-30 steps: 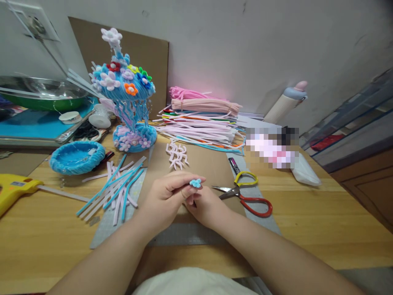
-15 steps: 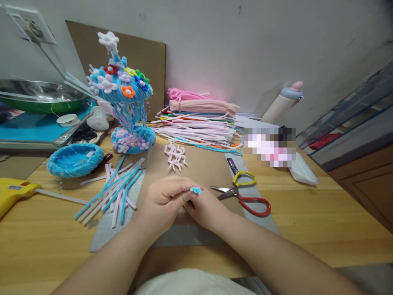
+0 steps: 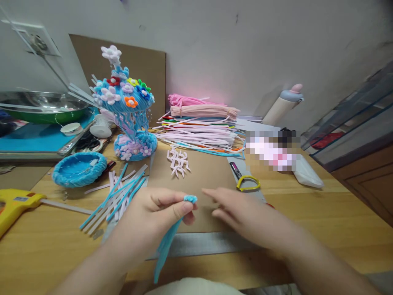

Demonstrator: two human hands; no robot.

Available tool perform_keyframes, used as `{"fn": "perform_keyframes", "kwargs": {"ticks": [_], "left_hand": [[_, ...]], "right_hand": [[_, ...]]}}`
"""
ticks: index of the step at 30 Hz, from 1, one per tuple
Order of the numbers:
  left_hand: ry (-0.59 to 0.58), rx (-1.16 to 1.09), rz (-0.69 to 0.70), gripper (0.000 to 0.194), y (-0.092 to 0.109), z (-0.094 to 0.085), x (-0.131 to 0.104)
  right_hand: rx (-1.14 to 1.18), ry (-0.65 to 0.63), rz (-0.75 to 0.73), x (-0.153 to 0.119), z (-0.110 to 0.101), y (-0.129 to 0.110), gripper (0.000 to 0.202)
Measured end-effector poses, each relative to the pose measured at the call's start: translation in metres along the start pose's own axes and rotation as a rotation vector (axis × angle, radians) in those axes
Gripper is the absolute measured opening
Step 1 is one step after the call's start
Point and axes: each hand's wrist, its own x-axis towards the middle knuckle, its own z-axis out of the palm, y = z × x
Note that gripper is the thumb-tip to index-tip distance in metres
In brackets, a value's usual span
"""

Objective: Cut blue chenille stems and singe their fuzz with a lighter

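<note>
Pinched between the thumb and fingers of my left hand (image 3: 166, 207) is a bundle of blue pipe cleaners (image 3: 167, 248), its curled head above the fingertips and its long ends hanging below. My right hand (image 3: 236, 209) is apart from it, fingers stretched out and holding nothing, blurred a little. Under the right hand and forearm lie scissors (image 3: 248, 177), of which mainly the yellow handle loop shows. Beyond the hands, bent pale pink pipe cleaner pieces (image 3: 178, 162) lie on a cardboard sheet (image 3: 208, 168).
Loose blue and pale strips (image 3: 116, 200) lie left of the cardboard, near a blue fuzzy dish (image 3: 80, 170) and a yellow glue gun (image 3: 20, 207). A flower-covered blue pipe cleaner ornament (image 3: 125, 98) stands behind. Bundled pipe cleaners (image 3: 202, 119) lie by the wall; a bottle (image 3: 284, 104) leans at right.
My right hand has come away from the left and moved right, over the scissors. The blue bundle's hanging ends now show below my left hand. The view has tilted slightly.
</note>
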Motion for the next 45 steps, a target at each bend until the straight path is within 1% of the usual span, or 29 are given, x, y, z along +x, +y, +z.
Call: {"fn": "perform_keyframes", "kwargs": {"ticks": [1, 3, 5, 6, 8, 10, 12, 13, 15, 16, 17, 18, 20, 21, 22, 23, 24, 25, 26, 28, 31, 33, 36, 38, 42, 45], "left_hand": [[-0.017, -0.058, -0.094, 0.018, -0.004, -0.002, 0.002], [-0.063, -0.165, -0.214, 0.019, -0.016, -0.004, 0.005], [-0.11, -0.19, -0.245, 0.021, -0.027, -0.004, 0.007], [-0.131, -0.184, -0.245, 0.022, -0.031, -0.004, 0.007], [-0.165, -0.162, -0.245, 0.024, -0.036, -0.004, 0.006], [-0.184, -0.138, -0.256, 0.024, -0.037, -0.004, 0.003], [-0.183, -0.12, -0.262, 0.024, -0.035, -0.004, 0.002], [-0.175, -0.116, -0.263, 0.024, -0.034, -0.003, 0.002], [-0.158, -0.11, -0.259, 0.022, -0.032, -0.003, 0.002], [-0.149, -0.104, -0.255, 0.022, -0.032, -0.003, 0.002], [-0.144, -0.093, -0.251, 0.022, -0.032, -0.003, 0.003], [-0.141, -0.082, -0.243, 0.023, -0.032, -0.003, 0.003], [-0.136, -0.048, -0.229, 0.024, -0.031, -0.002, 0.003], [-0.131, -0.024, -0.222, 0.024, -0.031, -0.002, 0.003], [-0.127, 0.005, -0.207, 0.024, -0.03, -0.002, 0.002], [-0.123, 0.035, -0.184, 0.024, -0.029, -0.002, 0.001], [-0.12, 0.066, -0.156, 0.024, -0.027, -0.002, 0.0], [-0.12, 0.097, -0.122, 0.024, -0.026, -0.003, -0.001], [-0.122, 0.125, -0.088, 0.024, -0.025, -0.003, -0.002], [-0.145, 0.177, -0.032, 0.025, -0.023, -0.004, -0.004], [-0.232, 0.222, 0.034, 0.025, -0.022, -0.005, -0.005], [-0.264, 0.226, 0.078, 0.025, -0.022, -0.004, -0.005], [-0.24, 0.258, 0.126, 0.025, -0.023, -0.001, -0.003], [-0.228, 0.275, 0.137, 0.026, -0.024, 0.0, -0.001], [-0.285, 0.243, 0.09, 0.024, -0.025, 0.001, 0.001], [-0.294, 0.221, 0.045, 0.021, -0.025, 0.0, 0.0]], "right_hand": [[-0.073, 0.03, 0.046, -0.008, -0.004, 0.016, 0.034], [-0.242, 0.098, 0.126, -0.024, -0.006, 0.054, 0.032], [-0.386, 0.131, 0.187, -0.039, 0.0, 0.089, 0.041], [-0.418, 0.13, 0.196, -0.045, 0.004, 0.103, 0.047], [-0.434, 0.108, 0.184, -0.054, 0.011, 0.119, 0.058], [-0.454, 0.12, 0.18, -0.056, 0.013, 0.121, 0.062], [-0.475, 0.121, 0.192, -0.053, 0.013, 0.112, 0.058], [-0.482, 0.111, 0.214, -0.05, 0.012, 0.106, 0.052], [-0.471, 0.076, 0.307, -0.044, 0.011, 0.093, 0.03], [-0.425, 0.067, 0.372, -0.043, 0.012, 0.086, 0.017], [-0.326, 0.058, 0.418, -0.043, 0.013, 0.079, 0.01], [-0.177, 0.05, 0.427, -0.044, 0.015, 0.073, 0.009], [0.158, 0.063, 0.373, -0.048, 0.021, 0.057, 0.011], [0.295, 0.097, 0.348, -0.051, 0.024, 0.049, 0.011], [0.401, 0.091, 0.322, -0.053, 0.027, 0.039, 0.015], [0.458, 0.063, 0.293, -0.055, 0.029, 0.029, 0.021], [0.454, 0.017, 0.31, -0.056, 0.03, 0.018, 0.024], [0.423, -0.003, 0.33, -0.055, 0.03, 0.008, 0.029], [0.378, 0.017, 0.351, -0.053, 0.03, -0.003, 0.033], [0.301, 0.012, 0.34, -0.047, 0.028, -0.021, 0.036], [0.2, 0.042, 0.322, -0.036, 0.027, -0.037, 0.033], [0.173, 0.038, 0.314, -0.031, 0.027, -0.041, 0.034], [0.174, 0.003, 0.294, -0.026, 0.028, -0.041, 0.04], [0.176, -0.047, 0.288, -0.025, 0.029, -0.041, 0.044], [0.196, -0.157, 0.31, -0.022, 0.03, -0.042, 0.048], [0.203, -0.182, 0.327, -0.021, 0.029, -0.042, 0.048]]}}
